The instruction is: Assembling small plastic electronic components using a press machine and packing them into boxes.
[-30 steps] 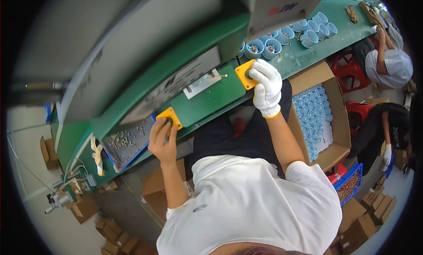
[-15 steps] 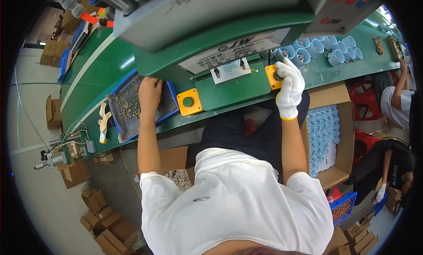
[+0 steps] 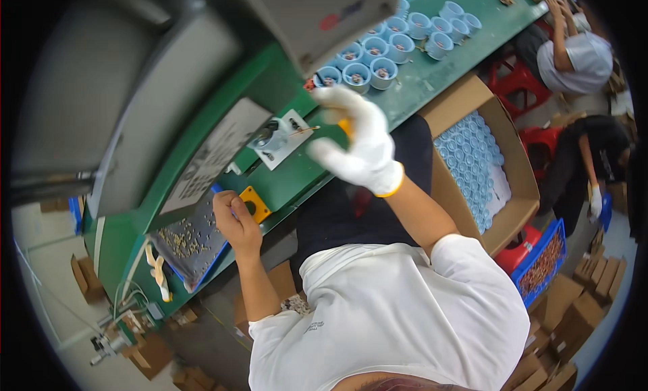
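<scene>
My right hand [image 3: 361,144], in a white knit glove, hangs over the front of the green press bench with thumb and fingers spread and nothing between them. It partly hides a yellow button box [image 3: 345,126]. My bare left hand [image 3: 236,223] is closed, its fingers curled, beside the left yellow button box [image 3: 255,205]; what it holds, if anything, is hidden. Between the hands, a light-blue cup [image 3: 273,142] sits on a white fixture plate [image 3: 287,151] under the green press head [image 3: 202,141]. Left of my left hand lies a blue-rimmed tray [image 3: 214,261] of small brass-coloured parts.
Several blue cups [image 3: 375,50] holding small parts stand on the bench [image 3: 432,73] at the right. A carton [image 3: 516,222] with rows of blue cups is by my right side. A spare glove [image 3: 158,273] lies left of the tray. Two people [image 3: 574,60] sit at the far right.
My right hand has left the right button box and moved left toward the fixture, fingers opening. My left hand has come out of the tray, closed. The whole view has turned.
</scene>
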Motion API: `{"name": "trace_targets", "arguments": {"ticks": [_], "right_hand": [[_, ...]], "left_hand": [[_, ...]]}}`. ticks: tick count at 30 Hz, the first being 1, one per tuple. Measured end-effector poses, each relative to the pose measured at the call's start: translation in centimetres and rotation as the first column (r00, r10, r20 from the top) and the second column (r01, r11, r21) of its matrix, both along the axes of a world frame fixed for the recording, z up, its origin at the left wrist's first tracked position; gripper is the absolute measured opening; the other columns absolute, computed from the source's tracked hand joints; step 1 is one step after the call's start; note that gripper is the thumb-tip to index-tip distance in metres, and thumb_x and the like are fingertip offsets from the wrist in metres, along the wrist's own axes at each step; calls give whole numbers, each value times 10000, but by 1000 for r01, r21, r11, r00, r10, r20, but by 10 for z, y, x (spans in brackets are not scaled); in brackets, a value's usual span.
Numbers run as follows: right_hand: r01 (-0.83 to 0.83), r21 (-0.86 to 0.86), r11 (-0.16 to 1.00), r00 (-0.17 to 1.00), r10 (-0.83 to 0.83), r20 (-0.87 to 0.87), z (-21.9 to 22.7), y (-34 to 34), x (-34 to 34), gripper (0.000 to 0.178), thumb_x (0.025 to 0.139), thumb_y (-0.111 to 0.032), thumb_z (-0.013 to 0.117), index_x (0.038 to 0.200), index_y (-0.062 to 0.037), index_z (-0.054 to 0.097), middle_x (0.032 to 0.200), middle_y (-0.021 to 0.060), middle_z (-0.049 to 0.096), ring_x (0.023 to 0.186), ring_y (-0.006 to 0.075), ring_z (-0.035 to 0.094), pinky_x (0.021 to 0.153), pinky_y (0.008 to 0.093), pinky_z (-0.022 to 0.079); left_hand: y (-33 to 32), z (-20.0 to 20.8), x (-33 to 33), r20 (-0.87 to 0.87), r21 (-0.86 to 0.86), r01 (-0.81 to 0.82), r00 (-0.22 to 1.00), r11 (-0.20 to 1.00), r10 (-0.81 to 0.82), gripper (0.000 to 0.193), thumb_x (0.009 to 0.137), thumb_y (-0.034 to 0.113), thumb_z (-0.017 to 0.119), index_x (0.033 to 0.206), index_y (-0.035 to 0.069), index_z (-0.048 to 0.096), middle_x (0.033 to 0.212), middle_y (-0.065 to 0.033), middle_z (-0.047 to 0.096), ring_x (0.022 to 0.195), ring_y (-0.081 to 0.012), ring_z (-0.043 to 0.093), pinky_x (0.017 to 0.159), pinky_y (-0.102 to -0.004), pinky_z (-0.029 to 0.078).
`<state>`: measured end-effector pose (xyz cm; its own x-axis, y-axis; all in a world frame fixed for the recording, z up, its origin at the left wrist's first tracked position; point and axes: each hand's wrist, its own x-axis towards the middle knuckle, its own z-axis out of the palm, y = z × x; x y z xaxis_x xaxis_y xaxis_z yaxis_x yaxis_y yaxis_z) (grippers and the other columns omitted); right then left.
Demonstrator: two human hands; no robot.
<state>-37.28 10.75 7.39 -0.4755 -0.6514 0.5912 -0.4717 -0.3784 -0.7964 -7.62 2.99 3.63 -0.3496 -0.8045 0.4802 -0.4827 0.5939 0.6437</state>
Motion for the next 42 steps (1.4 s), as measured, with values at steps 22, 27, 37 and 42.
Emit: {"name": "trace_targets", "arguments": {"ticks": [22,27,37,42], "right_hand": [[-198,146,969,977,208,-56,30,-46,39,342,802,-126,873,1049,-18,663,817,107,676,655,283,676,602,381,529],[-176,93,980,932,196,-305,17,-58,29,285,759,-137,888,934,-43,684,838,106,668,634,297,634,583,406,509],[232,-77,970,940,-243,-238,38,-47,-111,109,862,-94,831,885,-41,738,994,133,767,850,328,744,779,395,576],[338,156,928,686,-130,-716,33,-151,-200,249,953,-316,692,985,-82,771,901,227,764,882,452,747,762,514,591]], "left_hand": [[-2,-6,-12,-222,387,115,975,915,-28,312,1168,200,567,920,13,601,841,-7,577,732,-78,472,669,-257,393],[-1,-13,-18,-303,270,155,951,950,-69,299,1160,178,582,913,12,605,832,-4,570,701,-65,460,644,-251,376],[-2,-5,-16,-277,264,133,959,955,-57,296,1154,184,584,918,7,616,820,-13,579,736,-90,488,668,-273,382],[-1,-1,-16,-127,253,82,991,964,-51,348,1142,243,626,911,-17,628,806,-39,606,716,-113,508,651,-280,399]]}}
